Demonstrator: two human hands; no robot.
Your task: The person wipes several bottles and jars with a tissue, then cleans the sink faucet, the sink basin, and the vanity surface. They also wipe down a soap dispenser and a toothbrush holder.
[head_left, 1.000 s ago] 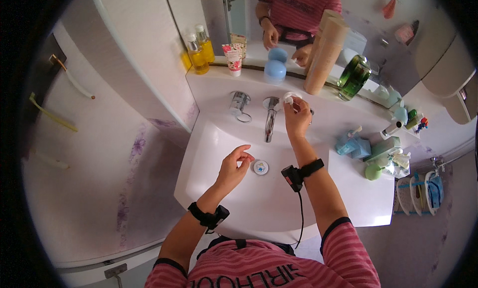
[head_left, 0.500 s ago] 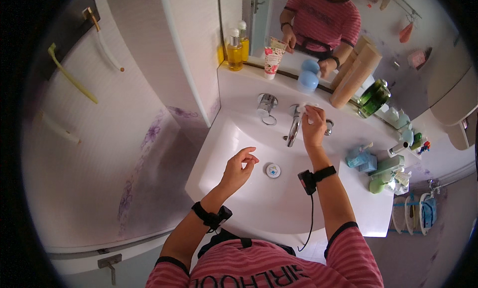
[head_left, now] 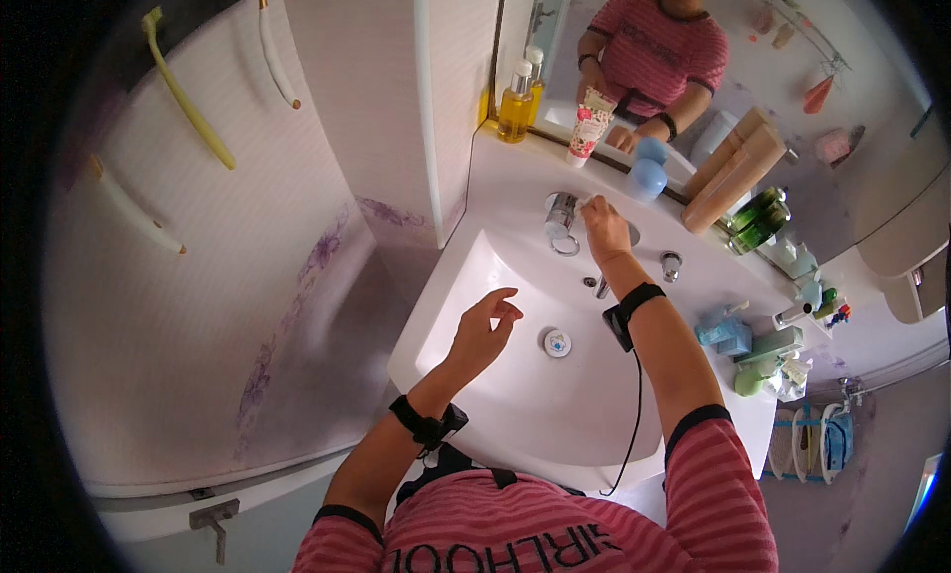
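My right hand (head_left: 604, 228) is closed on a small crumpled white tissue (head_left: 584, 206), mostly hidden by the fingers. It reaches over the tap spout (head_left: 602, 288), of which only the lower end shows, and is beside the chrome fitting with a ring (head_left: 561, 216) on the left. Over the left part of the white washbasin (head_left: 451, 296), my left hand (head_left: 479, 332) hovers with loosely bent fingers, thumb apart, holding nothing. A round drain plug (head_left: 557, 343) with a small blue picture sits in the basin. Right of the spout is a chrome knob (head_left: 672, 266).
Along the ledge under the mirror (head_left: 619, 48) stand a yellow pump bottle (head_left: 514, 105), a tube (head_left: 589, 127), a round blue container (head_left: 647, 180), a tall tan box (head_left: 705, 199) and a green bottle (head_left: 758, 226). Several toiletries, including a blue box (head_left: 734, 338), crowd the right counter.
My right hand has moved left with the tissue, from the right side of the spout to beside the ringed chrome fitting. My left hand stays over the basin. The view has shifted slightly.
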